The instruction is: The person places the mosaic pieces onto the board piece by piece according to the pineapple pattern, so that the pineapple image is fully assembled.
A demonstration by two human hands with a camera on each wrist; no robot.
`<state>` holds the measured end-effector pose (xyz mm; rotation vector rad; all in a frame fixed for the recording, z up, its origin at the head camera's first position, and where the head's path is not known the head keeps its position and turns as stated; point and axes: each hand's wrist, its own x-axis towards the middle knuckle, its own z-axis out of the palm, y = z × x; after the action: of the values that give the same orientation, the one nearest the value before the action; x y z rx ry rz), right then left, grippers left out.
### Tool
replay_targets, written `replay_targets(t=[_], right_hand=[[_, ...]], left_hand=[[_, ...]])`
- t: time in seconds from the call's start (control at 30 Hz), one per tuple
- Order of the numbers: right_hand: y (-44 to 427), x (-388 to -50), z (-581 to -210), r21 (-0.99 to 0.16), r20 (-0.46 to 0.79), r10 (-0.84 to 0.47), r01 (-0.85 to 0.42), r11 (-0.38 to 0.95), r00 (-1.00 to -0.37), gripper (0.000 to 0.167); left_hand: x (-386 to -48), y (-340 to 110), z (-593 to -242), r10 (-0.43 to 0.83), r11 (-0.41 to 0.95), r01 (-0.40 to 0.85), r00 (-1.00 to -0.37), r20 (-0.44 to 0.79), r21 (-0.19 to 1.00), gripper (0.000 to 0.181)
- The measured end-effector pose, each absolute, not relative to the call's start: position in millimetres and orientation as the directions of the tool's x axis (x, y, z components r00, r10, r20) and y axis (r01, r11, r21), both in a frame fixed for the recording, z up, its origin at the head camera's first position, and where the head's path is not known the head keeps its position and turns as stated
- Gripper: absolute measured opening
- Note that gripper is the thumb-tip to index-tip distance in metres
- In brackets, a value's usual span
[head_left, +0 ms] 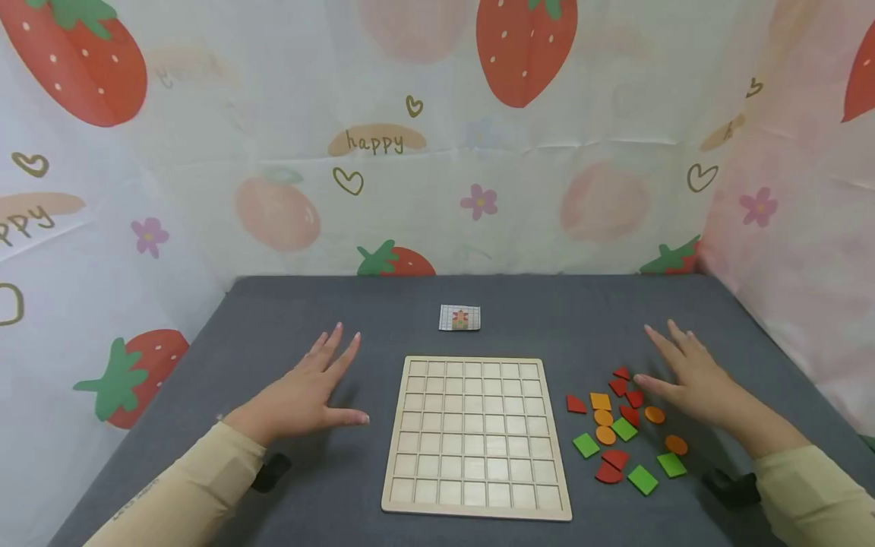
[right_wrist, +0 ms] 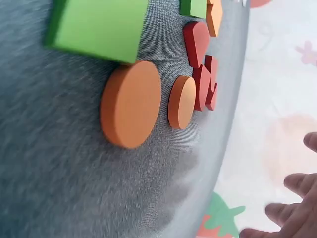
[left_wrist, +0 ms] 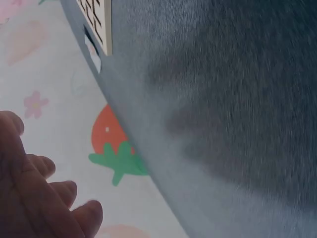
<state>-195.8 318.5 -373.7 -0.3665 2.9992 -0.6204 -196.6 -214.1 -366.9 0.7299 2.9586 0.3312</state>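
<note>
My left hand [head_left: 297,399] hovers over the table left of a wooden grid board [head_left: 478,437], fingers spread and holding nothing. My right hand [head_left: 700,384], also spread and holding nothing, is over the table beside a scatter of flat coloured pieces. Among these are red quarter-circle pieces [head_left: 608,472], orange discs [head_left: 605,435], an orange square [head_left: 600,401] and green squares [head_left: 642,480]. In the right wrist view an orange disc [right_wrist: 132,105] lies close to a green square [right_wrist: 101,29]. The board's square cells hold no pieces. In the left wrist view, fingers [left_wrist: 63,191] show above the table.
A small card [head_left: 460,317] with a printed grid and a coloured figure lies behind the board. Dark grey cloth covers the table [head_left: 328,501]. Behind it and at both sides hang fabric walls [head_left: 424,205] printed with strawberries, flowers and hearts.
</note>
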Motion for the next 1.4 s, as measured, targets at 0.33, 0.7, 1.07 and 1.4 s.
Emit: replay_targets(t=[0.33,0.7,1.07,1.4], right_hand=[[318.5,-217.4,-378.1,-0.513,-0.035,-0.266,-0.211,0.832,-0.963,0.080],[314.8,-243.8,-384.4,-0.505,-0.083,-0.287,-0.208,0.838,-0.954,0.059],[317.8,-253.9,-395.4,-0.530,-0.224,-0.268,-0.113,0.841,-0.937,0.033],[321.5,-261.1,-398.6,-0.610,-0.281,-0.300,-0.072,0.789,-0.912,0.018]], left_hand=[[-197.6,-201.4,-378.8,0.527,0.802,0.466,-0.846,-0.075,0.375,0.105],[-192.8,-181.5,-390.6,0.620,0.718,0.495,-0.775,-0.126,0.490,0.100],[-191.4,-178.2,-408.0,0.703,0.653,0.513,-0.684,-0.194,0.558,0.096],[-190.7,-175.9,-412.6,0.750,0.626,0.586,-0.633,-0.192,0.514,0.087]])
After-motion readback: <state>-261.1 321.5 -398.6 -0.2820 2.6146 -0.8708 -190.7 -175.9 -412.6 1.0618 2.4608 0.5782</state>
